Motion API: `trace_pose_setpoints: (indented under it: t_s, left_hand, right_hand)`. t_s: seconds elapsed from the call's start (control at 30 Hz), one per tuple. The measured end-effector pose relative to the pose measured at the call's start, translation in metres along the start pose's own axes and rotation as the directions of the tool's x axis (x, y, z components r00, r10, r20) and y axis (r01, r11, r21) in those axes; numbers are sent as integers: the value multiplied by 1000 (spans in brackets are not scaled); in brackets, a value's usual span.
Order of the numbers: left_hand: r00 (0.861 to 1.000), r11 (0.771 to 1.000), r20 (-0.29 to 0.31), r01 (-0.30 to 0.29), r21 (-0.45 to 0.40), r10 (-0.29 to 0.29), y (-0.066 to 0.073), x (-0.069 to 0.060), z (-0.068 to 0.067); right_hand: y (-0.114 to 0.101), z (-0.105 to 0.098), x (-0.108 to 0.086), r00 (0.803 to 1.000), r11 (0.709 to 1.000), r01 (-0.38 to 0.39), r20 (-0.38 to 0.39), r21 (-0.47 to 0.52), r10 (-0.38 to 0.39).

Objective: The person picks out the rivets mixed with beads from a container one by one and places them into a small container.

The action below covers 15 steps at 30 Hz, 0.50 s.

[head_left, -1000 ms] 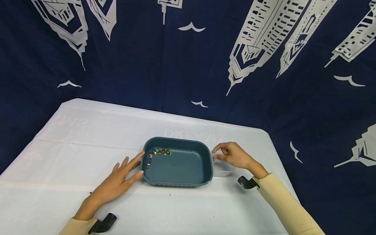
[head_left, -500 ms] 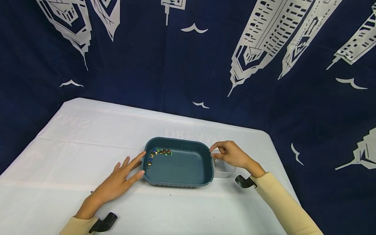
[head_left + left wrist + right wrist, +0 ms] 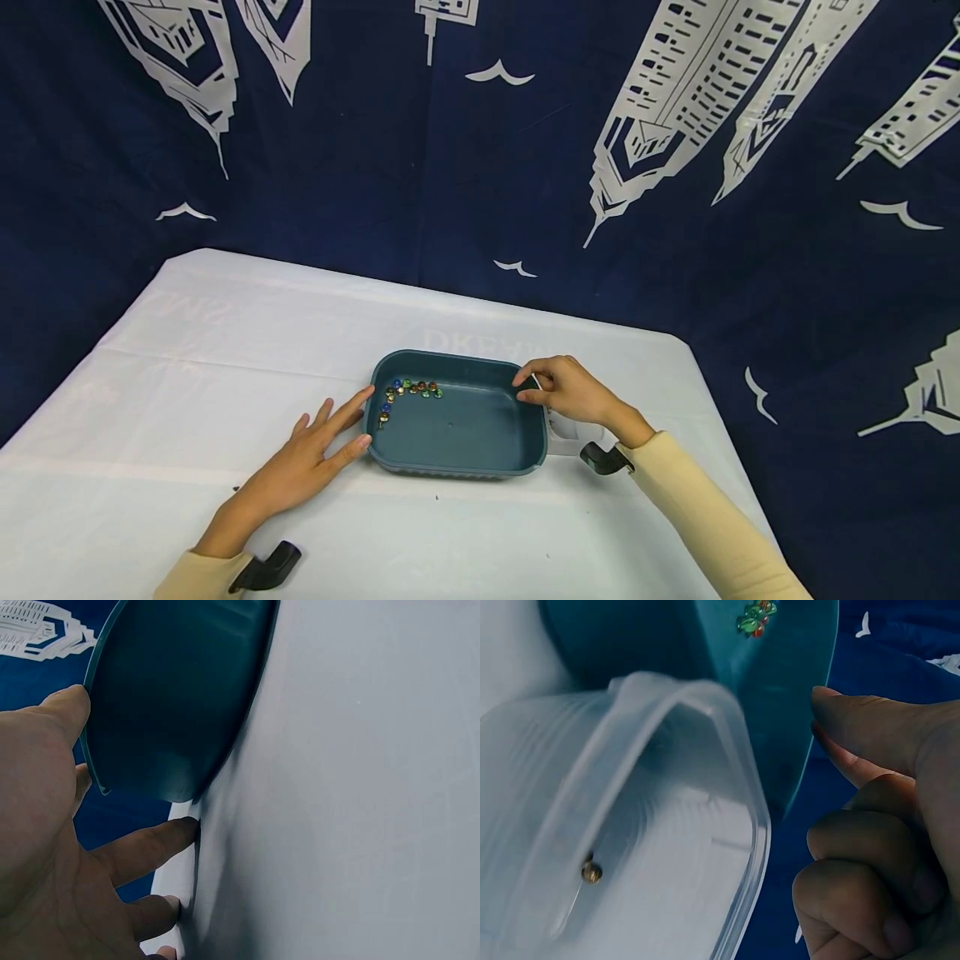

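A dark teal plastic tray [image 3: 457, 454] stands on the table with several glass marbles [image 3: 422, 387] lined up along its far left side and left end. My left hand [image 3: 296, 468] is spread at the tray's left end, thumb and a fingertip touching the rim. Over the tray's right end is my right hand [image 3: 573, 392], thumb and index fingertips close together, the other fingers curled in the right wrist view. No object shows between those fingertips; a small one could be hidden. A clear plastic container [image 3: 754, 817] sits against the tray's right end, with a gold-coloured marble [image 3: 592, 871] inside.
A white cloth covers the table [image 3: 262, 325]. Behind it hangs a dark blue cloth [image 3: 360, 167] printed with white buildings and birds. Small dark specks lie on the white cloth in front of the tray.
My right hand has moved left from above the clear container to over the tray's right end. The left hand stays at the left rim. The head view has shifted slightly.
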State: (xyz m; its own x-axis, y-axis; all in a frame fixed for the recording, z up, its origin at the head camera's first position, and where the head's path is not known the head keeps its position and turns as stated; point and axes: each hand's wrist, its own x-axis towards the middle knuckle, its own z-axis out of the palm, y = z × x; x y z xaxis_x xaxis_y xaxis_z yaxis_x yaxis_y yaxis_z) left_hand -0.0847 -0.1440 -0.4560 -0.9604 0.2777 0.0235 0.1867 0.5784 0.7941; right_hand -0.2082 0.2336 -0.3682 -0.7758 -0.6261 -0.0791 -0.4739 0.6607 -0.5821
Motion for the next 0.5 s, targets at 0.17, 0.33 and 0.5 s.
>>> trace_pose_setpoints:
  t_s: [0.17,0.33,0.5]
  left_hand:
    - [1000,1000,-2,-2,2,2,0,0,0]
    - [1000,1000,2,-2,-1,2,0,0,0]
    - [1000,1000,3,-2,-3,2,0,1,0]
  right_hand:
    - [-7,6,8,999,999,38,18,8,-38]
    - [-14,13,16,997,998,67,33,15,-67]
    - [-20,19,23,993,994,103,52,22,-104]
